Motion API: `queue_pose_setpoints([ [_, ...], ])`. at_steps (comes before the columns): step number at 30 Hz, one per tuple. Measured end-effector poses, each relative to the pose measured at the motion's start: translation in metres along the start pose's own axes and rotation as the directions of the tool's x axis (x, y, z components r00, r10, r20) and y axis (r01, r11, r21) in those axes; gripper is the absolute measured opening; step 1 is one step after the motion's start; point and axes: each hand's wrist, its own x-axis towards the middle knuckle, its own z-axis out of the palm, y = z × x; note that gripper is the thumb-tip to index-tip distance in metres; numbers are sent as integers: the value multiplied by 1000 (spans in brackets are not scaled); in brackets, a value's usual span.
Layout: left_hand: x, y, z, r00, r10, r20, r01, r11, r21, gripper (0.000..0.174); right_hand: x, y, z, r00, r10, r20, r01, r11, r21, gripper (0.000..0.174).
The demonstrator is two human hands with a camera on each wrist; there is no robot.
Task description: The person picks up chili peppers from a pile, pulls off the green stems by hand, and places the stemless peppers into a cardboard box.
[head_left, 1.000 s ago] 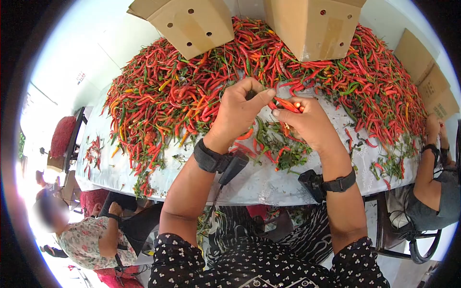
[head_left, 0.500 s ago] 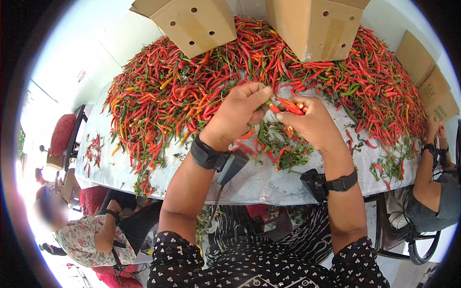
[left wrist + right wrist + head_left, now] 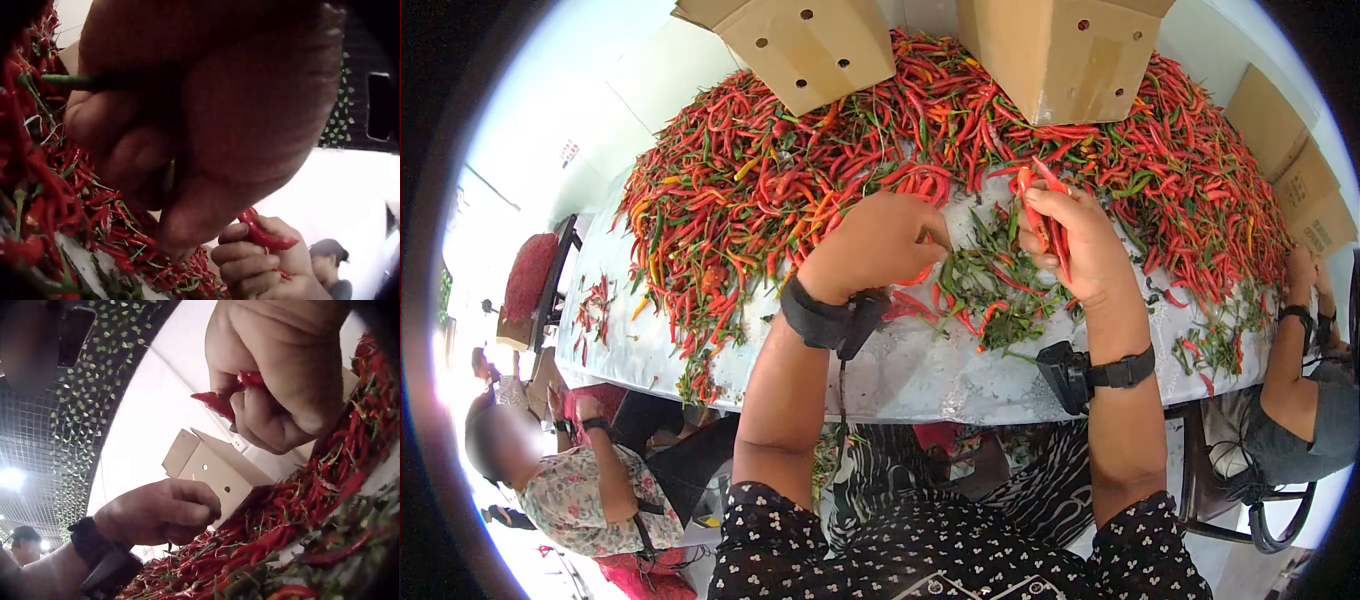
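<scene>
Red chilies (image 3: 1060, 240) stand upright in the right hand (image 3: 1090, 250), gripped between its thumb and curled fingers; red tips (image 3: 215, 405) jut from that hand (image 3: 287, 369) in the right wrist view. The left hand (image 3: 872, 245) is bent over the near edge of the chili pile (image 3: 750, 200), fingers curled. From between its fingers a green stem (image 3: 65, 80) sticks out in the left wrist view; whatever else that hand (image 3: 244, 106) holds is hidden. Green stems and leaves (image 3: 1000, 300) with some red chilies lie between the hands.
Two cardboard boxes (image 3: 810, 60) (image 3: 1070, 70) stand at the back of the pile. More cardboard (image 3: 1310, 195) leans at the right, near another person's hands (image 3: 1305, 270). Another person (image 3: 600, 490) sits at the left. A few chilies (image 3: 592, 315) lie on the table's left side.
The hands have moved apart: the left went left and down to the pile's edge, the right went slightly right. The chilies in the right hand have turned from slanting to upright.
</scene>
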Motion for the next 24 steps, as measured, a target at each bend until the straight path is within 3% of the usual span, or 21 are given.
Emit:
queue_pose_setpoints([
  [5, 3, 0, 23, 990, -115, 80, 80, 934, 348, 24, 1, 3, -6, 999, 41, 19, -41, 999, 31, 13],
  [9, 7, 6, 28, 984, -155, 92, 108, 915, 388, 24, 1, 3, -5, 998, 56, 28, -57, 997, 56, 14],
  [12, 10, 6, 32, 974, -132, 182, 57, 929, 367, 25, 0, 3, -3, 998, 38, 49, -38, 999, 6, 13],
  [15, 11, 5, 32, 976, -96, 196, 46, 969, 244, 25, 0, 3, 1, 998, 61, 31, -60, 997, -38, 12],
  [17, 11, 0, 27, 1000, -5, -17, 6, 998, 65, 20, 1, 6, 0, 996, 84, 44, -82, 996, -43, 13],
  [18, 11, 1, 23, 1000, -5, -16, 6, 998, 65, 20, 1, 7, 1, 995, 84, 44, -82, 996, -43, 13],
  [20, 14, 4, 12, 984, -161, -77, 118, 913, -391, 14, 1, 8, 3, 998, 64, 26, -62, 995, -77, 12],
  [21, 16, 3, 12, 983, -82, -165, -14, 860, -510, 8, 1, 9, 5, 998, 63, 26, -61, 995, -77, 12],
  [22, 16, 3, 12, 983, -80, -165, -15, 861, -509, 8, 2, 10, 6, 998, 64, 10, -62, 991, -116, 12],
  [24, 13, 8, 8, 949, -315, 22, 155, 403, -902, 11, 2, 12, 6, 998, 65, -6, -65, 985, -157, 13],
])
